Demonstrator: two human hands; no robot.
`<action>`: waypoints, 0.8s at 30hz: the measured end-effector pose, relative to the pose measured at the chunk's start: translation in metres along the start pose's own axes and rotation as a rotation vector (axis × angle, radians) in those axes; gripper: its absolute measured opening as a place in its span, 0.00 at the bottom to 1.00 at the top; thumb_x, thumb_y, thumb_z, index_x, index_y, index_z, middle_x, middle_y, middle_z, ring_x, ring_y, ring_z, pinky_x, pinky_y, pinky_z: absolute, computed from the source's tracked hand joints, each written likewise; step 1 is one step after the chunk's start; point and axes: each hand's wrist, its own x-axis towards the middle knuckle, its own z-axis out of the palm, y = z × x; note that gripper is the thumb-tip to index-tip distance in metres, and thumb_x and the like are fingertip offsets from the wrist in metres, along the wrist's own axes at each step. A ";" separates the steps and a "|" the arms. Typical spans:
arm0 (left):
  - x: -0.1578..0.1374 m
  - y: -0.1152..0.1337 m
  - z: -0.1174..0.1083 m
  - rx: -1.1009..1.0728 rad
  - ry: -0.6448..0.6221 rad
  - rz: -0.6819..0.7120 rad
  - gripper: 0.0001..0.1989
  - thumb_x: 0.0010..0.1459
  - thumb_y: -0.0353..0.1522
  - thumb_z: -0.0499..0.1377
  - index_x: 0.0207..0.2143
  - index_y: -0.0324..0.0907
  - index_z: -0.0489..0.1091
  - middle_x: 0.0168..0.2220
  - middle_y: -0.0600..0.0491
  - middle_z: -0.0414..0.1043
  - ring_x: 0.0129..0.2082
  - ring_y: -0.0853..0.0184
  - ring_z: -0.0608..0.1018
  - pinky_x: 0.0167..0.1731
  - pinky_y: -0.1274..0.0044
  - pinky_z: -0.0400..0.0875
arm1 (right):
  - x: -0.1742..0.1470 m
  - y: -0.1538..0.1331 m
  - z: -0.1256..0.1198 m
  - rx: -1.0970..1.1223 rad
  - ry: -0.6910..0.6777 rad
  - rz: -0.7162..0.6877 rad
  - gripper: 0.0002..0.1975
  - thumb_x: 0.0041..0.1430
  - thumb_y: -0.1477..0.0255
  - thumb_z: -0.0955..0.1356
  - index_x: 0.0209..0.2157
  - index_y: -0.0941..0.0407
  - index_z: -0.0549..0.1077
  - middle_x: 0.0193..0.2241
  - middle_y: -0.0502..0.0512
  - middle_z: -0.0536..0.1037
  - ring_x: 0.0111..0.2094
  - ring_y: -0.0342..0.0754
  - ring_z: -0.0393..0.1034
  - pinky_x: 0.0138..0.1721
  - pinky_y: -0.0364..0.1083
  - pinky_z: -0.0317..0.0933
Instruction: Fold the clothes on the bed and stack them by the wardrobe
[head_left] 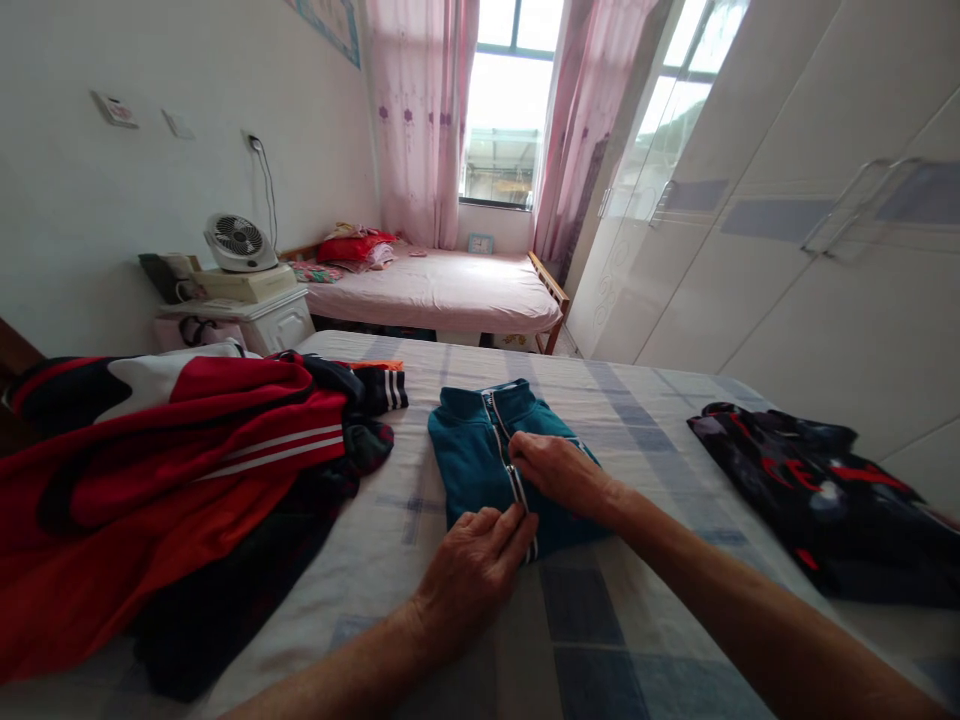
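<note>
A teal zip-up jacket (466, 450) lies folded into a compact shape on the bed, its collar pointing away from me. A black-and-white zipper (495, 425) runs down its front, closed in the lower part and parted toward the collar. My right hand (559, 470) is closed in a pinch at the zipper, beside the slider. Lower down, my left hand (480, 560) grips the jacket's front by the bottom of the zipper, thumb and fingers pressed together. Part of the jacket is hidden under both hands.
A heap of red, orange and dark clothes (255, 410) lies on the left. Dark folded clothing (817, 490) rests at the right. Under them is a checked bedsheet (585, 600). Farther off are a pink bed (450, 290), a fan (238, 243) and a white wardrobe (750, 290).
</note>
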 end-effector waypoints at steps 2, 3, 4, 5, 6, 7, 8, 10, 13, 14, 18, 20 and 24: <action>0.000 -0.001 0.000 -0.027 -0.010 -0.019 0.19 0.60 0.28 0.51 0.54 0.38 0.64 0.52 0.44 0.71 0.41 0.61 0.73 0.37 0.68 0.69 | -0.001 0.003 0.001 0.038 0.058 0.017 0.08 0.65 0.71 0.58 0.38 0.56 0.66 0.33 0.52 0.76 0.34 0.45 0.71 0.34 0.42 0.56; 0.000 -0.002 0.000 -0.039 -0.020 -0.025 0.19 0.60 0.28 0.51 0.54 0.39 0.64 0.52 0.44 0.71 0.40 0.61 0.73 0.36 0.68 0.70 | -0.001 0.004 0.002 0.030 0.085 0.030 0.08 0.65 0.70 0.58 0.38 0.55 0.66 0.33 0.52 0.76 0.34 0.45 0.71 0.35 0.42 0.56; 0.000 -0.003 0.000 -0.050 -0.028 -0.026 0.19 0.59 0.28 0.51 0.53 0.39 0.64 0.52 0.44 0.71 0.40 0.61 0.73 0.36 0.68 0.70 | 0.000 0.005 0.003 0.010 0.106 0.043 0.09 0.65 0.70 0.57 0.38 0.55 0.67 0.34 0.52 0.76 0.35 0.45 0.71 0.35 0.42 0.55; 0.000 -0.004 0.000 -0.060 -0.036 -0.027 0.19 0.58 0.28 0.51 0.53 0.39 0.65 0.52 0.45 0.71 0.40 0.61 0.73 0.36 0.68 0.70 | 0.001 0.005 0.004 -0.015 0.121 0.054 0.09 0.66 0.70 0.57 0.39 0.55 0.67 0.35 0.52 0.76 0.35 0.46 0.71 0.35 0.42 0.55; 0.000 -0.004 0.000 -0.069 -0.041 -0.025 0.20 0.57 0.28 0.52 0.53 0.39 0.65 0.52 0.45 0.71 0.40 0.61 0.73 0.36 0.68 0.70 | 0.004 0.006 0.006 -0.043 0.139 0.069 0.10 0.66 0.70 0.57 0.39 0.54 0.67 0.35 0.52 0.77 0.36 0.46 0.72 0.34 0.42 0.54; 0.000 -0.005 0.000 -0.077 -0.047 -0.024 0.20 0.57 0.28 0.53 0.53 0.40 0.65 0.52 0.46 0.71 0.40 0.61 0.73 0.37 0.67 0.70 | 0.008 0.006 0.006 -0.071 0.158 0.090 0.10 0.66 0.70 0.56 0.39 0.54 0.67 0.36 0.53 0.77 0.36 0.47 0.72 0.33 0.43 0.54; 0.000 -0.005 0.000 -0.083 -0.052 -0.023 0.21 0.56 0.28 0.54 0.53 0.40 0.65 0.52 0.47 0.71 0.40 0.61 0.73 0.37 0.67 0.70 | 0.012 0.007 0.007 -0.096 0.180 0.116 0.11 0.66 0.71 0.56 0.39 0.55 0.67 0.36 0.53 0.77 0.36 0.47 0.72 0.32 0.43 0.53; 0.000 -0.005 -0.001 -0.090 -0.063 -0.027 0.21 0.55 0.28 0.55 0.53 0.40 0.65 0.52 0.48 0.71 0.39 0.60 0.73 0.37 0.67 0.70 | 0.024 0.008 0.007 -0.133 0.214 0.166 0.12 0.66 0.70 0.54 0.40 0.54 0.67 0.36 0.54 0.77 0.35 0.48 0.72 0.31 0.43 0.52; 0.000 -0.003 -0.001 -0.095 -0.076 -0.041 0.22 0.54 0.27 0.55 0.53 0.40 0.65 0.52 0.49 0.71 0.40 0.59 0.73 0.37 0.65 0.71 | 0.042 0.009 0.007 -0.141 0.219 0.209 0.13 0.67 0.69 0.54 0.41 0.54 0.67 0.38 0.55 0.78 0.36 0.48 0.73 0.31 0.44 0.52; 0.000 -0.003 -0.001 -0.099 -0.081 -0.045 0.22 0.54 0.27 0.56 0.53 0.40 0.65 0.52 0.48 0.71 0.40 0.59 0.73 0.37 0.65 0.72 | 0.047 0.008 0.007 -0.130 0.214 0.227 0.13 0.67 0.69 0.54 0.41 0.54 0.67 0.39 0.55 0.78 0.36 0.48 0.73 0.31 0.44 0.53; -0.001 -0.003 -0.002 -0.173 -0.101 -0.056 0.26 0.51 0.28 0.58 0.55 0.41 0.63 0.53 0.47 0.70 0.41 0.57 0.74 0.39 0.62 0.72 | 0.052 0.005 0.004 -0.030 0.230 0.343 0.11 0.64 0.67 0.58 0.42 0.54 0.67 0.38 0.55 0.78 0.37 0.49 0.73 0.35 0.44 0.57; -0.003 -0.006 -0.006 -0.280 -0.076 -0.079 0.26 0.52 0.30 0.58 0.56 0.43 0.63 0.54 0.47 0.68 0.44 0.57 0.73 0.43 0.63 0.72 | 0.041 0.010 0.000 0.053 0.318 0.400 0.12 0.62 0.67 0.60 0.45 0.55 0.66 0.40 0.56 0.77 0.39 0.50 0.72 0.37 0.45 0.59; -0.008 -0.021 -0.022 -0.557 0.160 -0.427 0.22 0.56 0.32 0.55 0.55 0.45 0.63 0.58 0.46 0.62 0.56 0.58 0.67 0.54 0.63 0.63 | -0.015 0.033 0.001 0.242 0.543 0.573 0.20 0.59 0.65 0.62 0.52 0.58 0.63 0.48 0.62 0.72 0.44 0.52 0.69 0.45 0.50 0.61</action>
